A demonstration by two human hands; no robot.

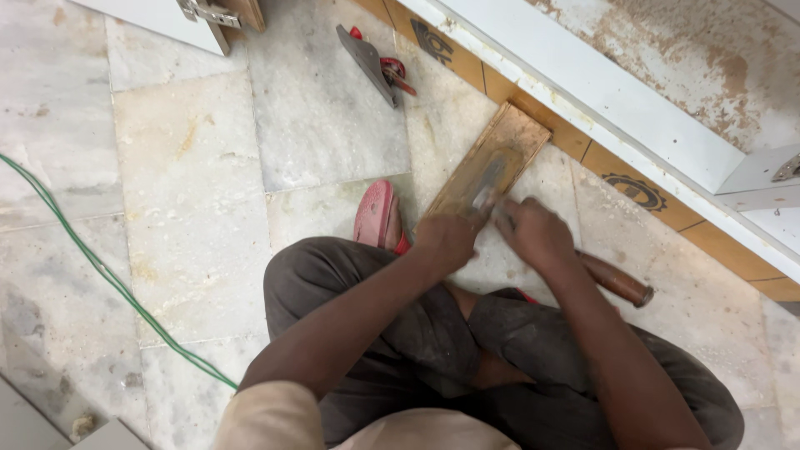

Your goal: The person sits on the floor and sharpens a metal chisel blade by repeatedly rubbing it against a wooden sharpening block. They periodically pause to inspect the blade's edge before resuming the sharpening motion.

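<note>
A person squats on a pale marble floor (pixel 192 167), seen from above. A long brownish sharpening stone (pixel 492 167) lies flat on the floor in front of their knees, running away at a slant toward a white and orange board (pixel 633 117). The left hand (pixel 448 237) presses down on the near end of the stone, fingers curled over a grey metal blade (pixel 483 196). The right hand (pixel 537 236) grips a chisel with a reddish wooden handle (pixel 617 281), fingers closed around it. A red sandal (pixel 375 215) shows beside the stone. A green cable (pixel 92 258) crosses the floor at left; a hand plane (pixel 375 58) lies further off. Good honing likely needs the blade held flat, at one steady angle, with even pressure.
</note>
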